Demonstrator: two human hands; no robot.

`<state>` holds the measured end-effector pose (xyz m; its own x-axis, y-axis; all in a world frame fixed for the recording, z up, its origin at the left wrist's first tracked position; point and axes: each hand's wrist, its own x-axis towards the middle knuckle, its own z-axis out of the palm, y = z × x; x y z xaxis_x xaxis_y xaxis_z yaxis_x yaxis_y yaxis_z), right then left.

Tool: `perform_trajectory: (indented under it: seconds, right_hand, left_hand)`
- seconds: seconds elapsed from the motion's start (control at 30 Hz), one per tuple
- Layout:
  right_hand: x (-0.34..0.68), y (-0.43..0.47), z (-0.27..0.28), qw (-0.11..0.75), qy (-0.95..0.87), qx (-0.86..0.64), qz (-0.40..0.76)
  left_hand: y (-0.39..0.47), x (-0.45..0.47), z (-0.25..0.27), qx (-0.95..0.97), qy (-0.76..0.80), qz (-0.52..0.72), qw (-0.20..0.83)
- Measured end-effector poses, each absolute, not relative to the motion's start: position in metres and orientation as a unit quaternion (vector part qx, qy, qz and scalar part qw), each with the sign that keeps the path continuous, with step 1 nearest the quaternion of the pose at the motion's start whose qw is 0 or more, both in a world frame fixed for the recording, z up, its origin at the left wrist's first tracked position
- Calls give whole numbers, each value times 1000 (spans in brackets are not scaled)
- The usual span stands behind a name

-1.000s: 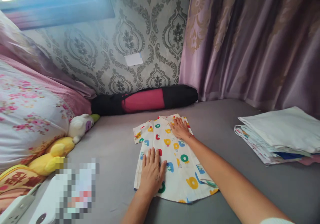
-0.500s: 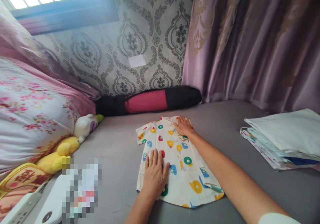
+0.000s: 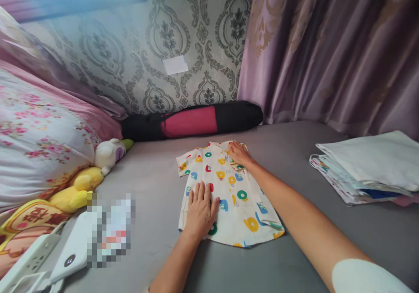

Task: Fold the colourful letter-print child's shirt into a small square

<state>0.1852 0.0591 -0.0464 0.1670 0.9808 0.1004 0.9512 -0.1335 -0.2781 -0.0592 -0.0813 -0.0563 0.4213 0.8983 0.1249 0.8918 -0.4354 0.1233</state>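
A small white short-sleeved shirt (image 3: 225, 201), printed with red, yellow, green and blue shapes, lies spread on the grey bed surface with its collar away from me. My left hand (image 3: 202, 210) rests flat on the shirt's left half, fingers together and stretched forward. At the upper right, beside the collar, my right hand (image 3: 240, 154) lies on the shoulder area with its fingers extended. The right sleeve is mostly hidden by this hand and forearm. Along the lower right side, the fabric edge is turned over.
Folded clothes (image 3: 369, 166) are stacked at the right. A black and pink long bag (image 3: 190, 122) lies against the wall. To the left are a floral pillow (image 3: 46, 140), plush toys (image 3: 80, 186), a power strip (image 3: 31, 258) and a white device (image 3: 77, 243).
The camera view has tipped downward, so the scene sits higher in the picture. Both hands stay on the shirt in nearly the same places.
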Motion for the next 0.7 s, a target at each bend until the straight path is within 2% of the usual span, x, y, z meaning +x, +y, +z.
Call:
perform_trajectory:
  seconds: [0.3, 0.53, 0.7]
  right_hand:
    - [176, 6, -58, 86, -652, -753, 37]
    - [171, 1, -59, 86, -646, -758, 11]
    - [172, -7, -52, 85, -661, -745, 40]
  left_hand:
    - [-85, -59, -51, 845, 532, 59, 6]
    - [-85, -60, -52, 849, 527, 43, -1]
    - [-85, -61, -51, 849, 527, 49, 0]
